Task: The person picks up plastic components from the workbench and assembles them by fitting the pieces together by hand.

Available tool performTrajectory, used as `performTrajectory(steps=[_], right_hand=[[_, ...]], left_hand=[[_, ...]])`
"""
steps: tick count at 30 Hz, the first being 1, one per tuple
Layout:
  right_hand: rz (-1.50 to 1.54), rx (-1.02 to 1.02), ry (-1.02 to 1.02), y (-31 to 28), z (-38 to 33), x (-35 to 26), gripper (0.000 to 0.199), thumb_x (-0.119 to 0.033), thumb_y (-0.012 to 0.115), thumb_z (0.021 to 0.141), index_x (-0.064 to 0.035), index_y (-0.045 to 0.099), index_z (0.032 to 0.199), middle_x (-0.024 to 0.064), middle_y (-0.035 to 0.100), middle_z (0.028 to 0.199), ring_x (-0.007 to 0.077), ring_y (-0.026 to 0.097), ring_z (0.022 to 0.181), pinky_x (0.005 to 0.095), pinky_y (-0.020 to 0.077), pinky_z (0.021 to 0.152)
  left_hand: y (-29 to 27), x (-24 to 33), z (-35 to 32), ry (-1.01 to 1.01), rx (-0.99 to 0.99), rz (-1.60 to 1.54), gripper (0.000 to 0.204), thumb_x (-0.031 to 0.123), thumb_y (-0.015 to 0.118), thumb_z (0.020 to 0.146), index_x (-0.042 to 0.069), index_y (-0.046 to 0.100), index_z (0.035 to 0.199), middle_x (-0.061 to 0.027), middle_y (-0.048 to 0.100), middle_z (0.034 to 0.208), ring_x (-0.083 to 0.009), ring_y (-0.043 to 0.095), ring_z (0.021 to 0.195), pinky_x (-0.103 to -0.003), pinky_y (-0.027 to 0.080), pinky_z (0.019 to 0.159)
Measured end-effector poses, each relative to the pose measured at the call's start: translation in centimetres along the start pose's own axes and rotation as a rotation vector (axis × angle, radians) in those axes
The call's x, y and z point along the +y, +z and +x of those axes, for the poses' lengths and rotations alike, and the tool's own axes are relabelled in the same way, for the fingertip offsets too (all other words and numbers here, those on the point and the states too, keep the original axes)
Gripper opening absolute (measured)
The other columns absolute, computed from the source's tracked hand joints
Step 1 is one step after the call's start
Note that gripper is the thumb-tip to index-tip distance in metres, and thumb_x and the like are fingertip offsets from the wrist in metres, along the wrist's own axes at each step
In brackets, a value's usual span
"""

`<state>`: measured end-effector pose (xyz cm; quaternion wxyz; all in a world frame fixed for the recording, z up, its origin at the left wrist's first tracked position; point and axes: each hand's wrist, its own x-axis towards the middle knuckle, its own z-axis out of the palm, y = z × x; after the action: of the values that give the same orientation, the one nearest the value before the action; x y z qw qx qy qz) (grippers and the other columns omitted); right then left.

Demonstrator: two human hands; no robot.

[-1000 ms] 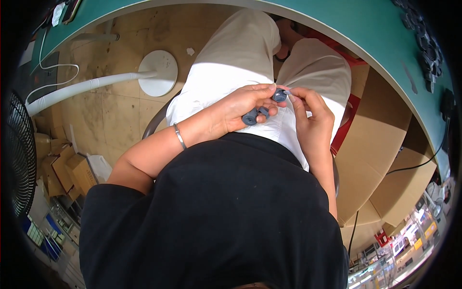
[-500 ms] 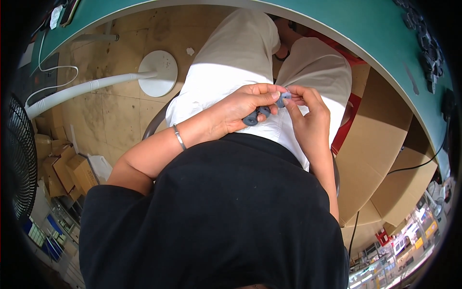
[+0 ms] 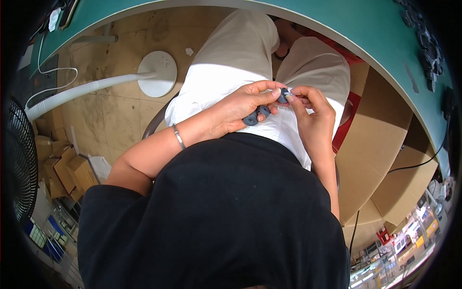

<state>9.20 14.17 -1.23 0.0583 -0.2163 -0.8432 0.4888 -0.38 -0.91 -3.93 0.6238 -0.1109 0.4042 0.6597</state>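
Above my lap, my left hand [image 3: 240, 103] pinches a small dark grey round part [image 3: 283, 97] between thumb and forefinger. Its curled lower fingers keep more pieces against the palm: a short grey cylinder [image 3: 250, 119] with a hole in its end, and a similar grey piece [image 3: 264, 111] beside it. My right hand [image 3: 315, 111] is closed at the fingertips, right up against the pinched part. A tiny pale bit [image 3: 288, 94] shows between its fingertips and the part; its kind is too small to make out.
A green table [image 3: 298, 12] curves around in front, with a string of black parts [image 3: 428, 53] on its right side. An open cardboard box [image 3: 370, 154] stands at right. To the left are a white stand base [image 3: 158, 73], a black fan [image 3: 21, 159] and small cartons [image 3: 72, 171].
My right fingertips have drawn slightly right. The pinched part has turned and looks darker, and a pale bit now shows beside it. My left hand has stayed almost still.
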Motion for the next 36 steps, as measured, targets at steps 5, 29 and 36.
performTrajectory(steps=[5, 29, 36], right_hand=[[-0.077, -0.021, -0.122, -0.4, -0.4, 0.5, 0.013, 0.006, 0.065, 0.084, 0.0006, 0.066, 0.095, 0.0101, 0.066, 0.097, 0.0183, 0.065, 0.082, 0.0285, 0.0521, 0.075], [0.551, -0.067, 0.509, 1.0, -0.4, 1.7, 0.014, 0.001, 0.066, 0.088, 0.0054, 0.061, 0.101, 0.0054, 0.066, 0.088, 0.0089, 0.063, 0.075, 0.021, 0.0509, 0.071], [0.376, -0.015, 0.344, 1.3, -0.6, 2.0, 0.014, 0.002, 0.066, 0.087, 0.004, 0.063, 0.1, 0.005, 0.067, 0.086, 0.0077, 0.062, 0.074, 0.0203, 0.0498, 0.07]], left_hand=[[-0.1, 0.0, 0.0, 0.001, -0.022, -0.011, 0.032, 0.018, 0.056, 0.098, 0.006, 0.054, 0.127, -0.0041, 0.062, 0.097, -0.0041, 0.053, 0.073, -0.016, 0.042, 0.05], [0.4, -0.4, -0.5, 0.198, 0.081, 0.331, 0.033, 0.015, 0.059, 0.096, 0.006, 0.057, 0.128, 0.0012, 0.06, 0.086, -0.0054, 0.055, 0.077, -0.02, 0.042, 0.054], [0.0, -0.1, -0.4, 0.093, 0.106, 0.247, 0.031, 0.018, 0.051, 0.101, 0.006, 0.059, 0.128, -0.0005, 0.06, 0.094, -0.0046, 0.053, 0.077, -0.019, 0.042, 0.054]])
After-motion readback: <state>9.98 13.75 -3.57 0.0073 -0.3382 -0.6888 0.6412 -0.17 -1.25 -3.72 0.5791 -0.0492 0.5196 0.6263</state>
